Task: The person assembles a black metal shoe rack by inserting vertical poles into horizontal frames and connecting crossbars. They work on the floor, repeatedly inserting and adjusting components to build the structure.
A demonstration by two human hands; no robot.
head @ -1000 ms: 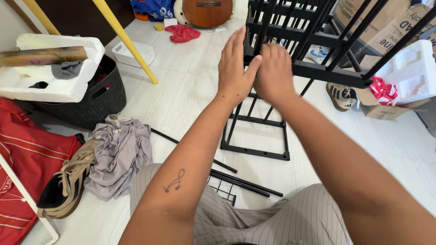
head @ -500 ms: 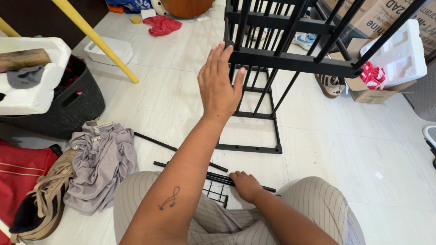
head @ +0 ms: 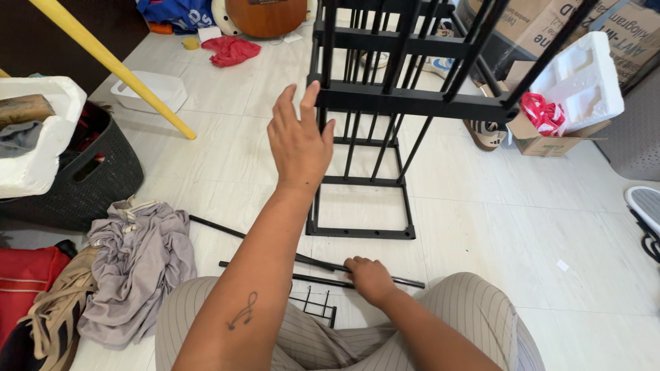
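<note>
Our right hand (head: 370, 277) rests low, just in front of our knees, on the thin black rods (head: 323, 264) that lie on the floor. The fingers curl down over them, but we cannot tell whether they have closed around one. The rods run with their long axis left to right across our view, slightly slanted, and extend past both sides of the hand, mostly to its left. Our left hand (head: 297, 141) is raised, open with fingers spread and holding nothing, its fingertips at the left end of the horizontal bar of the black metal rack (head: 412, 102), which stands on the floor beyond the rods. The right hand is plainly the nearer one to the rods.
</note>
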